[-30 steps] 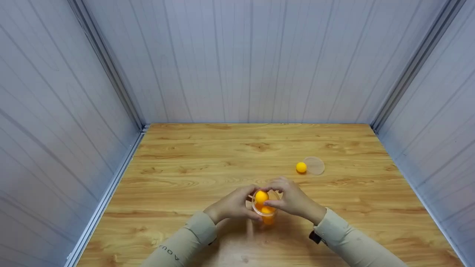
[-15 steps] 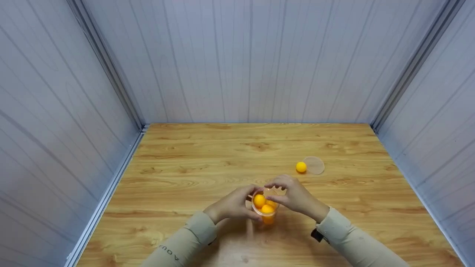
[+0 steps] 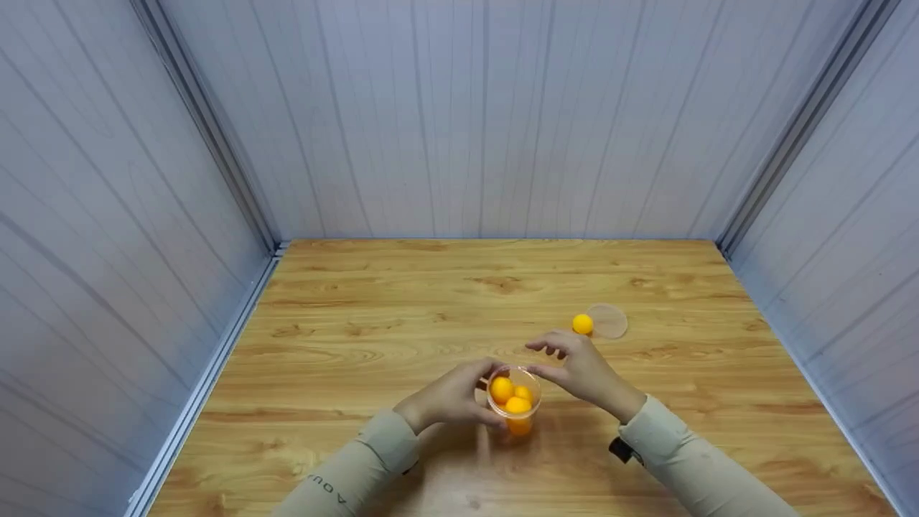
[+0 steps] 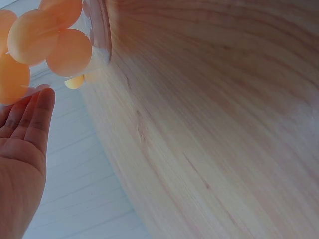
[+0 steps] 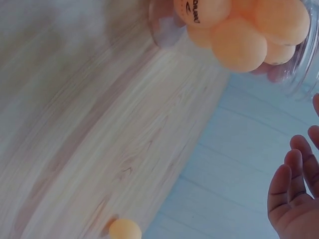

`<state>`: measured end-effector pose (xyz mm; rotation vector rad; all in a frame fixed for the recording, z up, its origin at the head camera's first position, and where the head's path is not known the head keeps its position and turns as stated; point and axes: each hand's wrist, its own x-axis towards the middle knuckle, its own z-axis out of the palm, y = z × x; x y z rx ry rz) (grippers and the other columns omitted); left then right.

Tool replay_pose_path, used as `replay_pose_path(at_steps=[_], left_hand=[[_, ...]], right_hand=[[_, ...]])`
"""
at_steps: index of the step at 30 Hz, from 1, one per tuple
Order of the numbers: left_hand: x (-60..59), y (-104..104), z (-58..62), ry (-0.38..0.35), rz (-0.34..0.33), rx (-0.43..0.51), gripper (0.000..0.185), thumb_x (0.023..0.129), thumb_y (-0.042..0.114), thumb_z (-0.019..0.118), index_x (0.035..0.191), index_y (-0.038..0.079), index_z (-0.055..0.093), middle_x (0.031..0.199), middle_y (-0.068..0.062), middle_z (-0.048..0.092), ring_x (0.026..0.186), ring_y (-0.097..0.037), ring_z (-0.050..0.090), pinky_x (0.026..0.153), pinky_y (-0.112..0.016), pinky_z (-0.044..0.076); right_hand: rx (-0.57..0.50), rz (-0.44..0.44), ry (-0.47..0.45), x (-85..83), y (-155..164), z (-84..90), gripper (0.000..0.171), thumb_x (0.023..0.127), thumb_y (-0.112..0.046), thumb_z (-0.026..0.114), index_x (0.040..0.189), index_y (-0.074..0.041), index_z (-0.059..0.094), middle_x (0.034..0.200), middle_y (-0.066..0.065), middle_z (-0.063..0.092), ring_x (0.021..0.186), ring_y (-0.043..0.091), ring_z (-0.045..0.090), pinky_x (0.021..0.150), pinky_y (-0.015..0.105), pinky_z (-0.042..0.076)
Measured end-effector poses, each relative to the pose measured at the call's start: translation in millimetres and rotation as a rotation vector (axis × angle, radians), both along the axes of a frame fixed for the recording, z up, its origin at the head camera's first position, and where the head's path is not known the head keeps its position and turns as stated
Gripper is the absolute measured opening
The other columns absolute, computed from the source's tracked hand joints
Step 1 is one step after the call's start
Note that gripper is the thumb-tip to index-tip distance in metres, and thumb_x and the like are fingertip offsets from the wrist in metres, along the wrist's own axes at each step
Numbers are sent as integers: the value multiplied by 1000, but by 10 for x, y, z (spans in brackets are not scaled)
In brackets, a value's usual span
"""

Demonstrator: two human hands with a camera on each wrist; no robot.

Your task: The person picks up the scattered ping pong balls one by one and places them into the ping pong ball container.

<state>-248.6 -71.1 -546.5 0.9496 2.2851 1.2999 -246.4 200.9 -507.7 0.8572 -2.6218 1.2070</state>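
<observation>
A clear plastic jar (image 3: 536, 404) without a lid on it stands upright on the wooden table, with several orange ping-pong balls (image 3: 502, 390) inside. My left hand (image 3: 451, 396) grips the jar from its left side, thumb and fingers around the wall below the rim. To the right of the rim, my right hand (image 3: 580, 368) is apart from the jar, its fingers loosely bent and holding nothing. Dark lettering marks one ball (image 5: 202, 11) in the right wrist view. The left palm and fingers (image 4: 37, 114) show against the jar in the left wrist view.
One loose orange ball (image 3: 582, 324) lies on the table (image 3: 402, 309) beyond the right hand. Touching or close beside it is a flat, round, translucent disc (image 3: 609, 321), like a lid. Pale panel walls (image 3: 459, 129) enclose the table at the back and sides.
The right hand has let go of an orange ball, which dropped into the jar, and has drawn back up and to the right. The left hand and jar have stayed in place.
</observation>
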Motion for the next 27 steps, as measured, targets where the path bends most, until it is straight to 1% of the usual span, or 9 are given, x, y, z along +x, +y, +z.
replay_pose_path(at_steps=[4,9,12,16,19,22,27], left_hand=[[-4,0,-10,9,-3,0,75,85,29,96,148,12,58,142,-7,68,126,-16,64,115,-36,53],[2,4,-1,-2,1,-2,77,85,29,96,149,10,58,145,-12,66,127,-17,64,115,-37,53],[6,6,4,-8,6,-5,77,85,29,96,148,10,58,145,-12,66,128,-17,64,116,-38,53],[4,10,1,-16,7,-4,76,85,29,96,148,11,58,145,-13,66,128,-17,63,116,-38,53],[4,11,-3,-17,4,-2,76,86,29,96,148,9,58,147,-15,65,129,-18,63,117,-38,52],[7,11,-1,-17,5,-4,77,86,29,96,149,9,57,147,-15,65,130,-18,63,117,-38,52],[14,11,9,-17,5,-3,79,86,29,95,150,5,56,148,-16,65,130,-18,63,117,-37,52]], right_hand=[[3,-38,-14,-36,52,-28,26,94,-12,86,118,-6,80,111,8,79,90,14,59,78,29,54],[16,-62,-5,-75,107,-68,28,93,-10,87,119,-5,80,110,9,78,89,13,59,76,26,53],[15,-71,3,-101,140,-105,29,92,-10,87,120,-4,79,109,9,78,88,14,59,75,34,58],[10,-89,-8,-132,187,-161,30,92,-10,87,121,-5,79,109,10,78,88,14,59,75,42,60],[8,-105,-26,-153,222,-193,31,93,-10,87,122,-5,79,111,10,78,88,15,58,74,34,57],[8,-122,-50,-171,258,-219,31,93,-11,86,123,-4,79,111,10,77,89,21,60,75,29,54],[7,-161,-75,-194,312,-261,33,93,-9,87,124,-2,78,111,12,75,90,31,61,74,29,54]])
